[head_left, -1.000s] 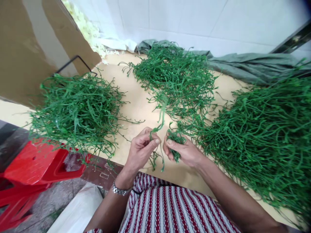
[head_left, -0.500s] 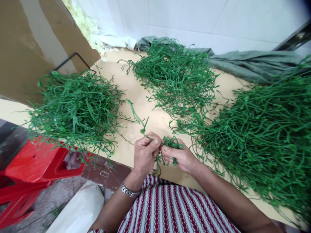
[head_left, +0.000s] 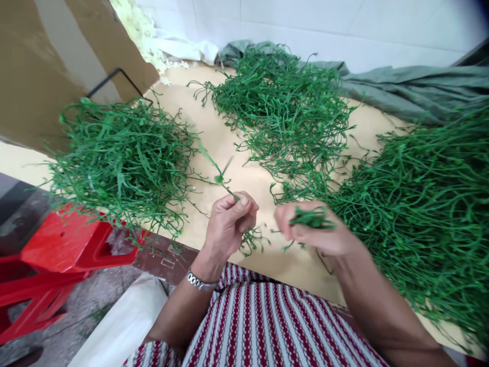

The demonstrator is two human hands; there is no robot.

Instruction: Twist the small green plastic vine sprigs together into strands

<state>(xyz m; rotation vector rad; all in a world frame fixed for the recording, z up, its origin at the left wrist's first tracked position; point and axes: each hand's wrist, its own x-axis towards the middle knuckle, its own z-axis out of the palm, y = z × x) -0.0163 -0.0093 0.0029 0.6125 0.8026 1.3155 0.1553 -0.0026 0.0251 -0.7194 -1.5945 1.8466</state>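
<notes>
My left hand (head_left: 228,224) is closed in a pinch on a thin green plastic stem (head_left: 217,173) that sticks up and to the left, with small sprigs hanging under the fingers. My right hand (head_left: 317,234), blurred by motion, is closed on a small bunch of green sprigs (head_left: 311,218). The two hands are apart above the front of the tan table (head_left: 229,153). A large heap of green stems (head_left: 416,204) lies just right of my right hand.
Two more heaps of green stems lie on the table, the left heap (head_left: 122,158) and the far middle heap (head_left: 282,107). A grey-green cloth (head_left: 412,89) lies along the white tiled wall. Cardboard (head_left: 34,76) stands at the left, a red plastic stool (head_left: 57,255) below it.
My hands were together, then pulled apart: the right hand moved right with its sprigs. The stem in my left hand swung from upright to pointing up-left.
</notes>
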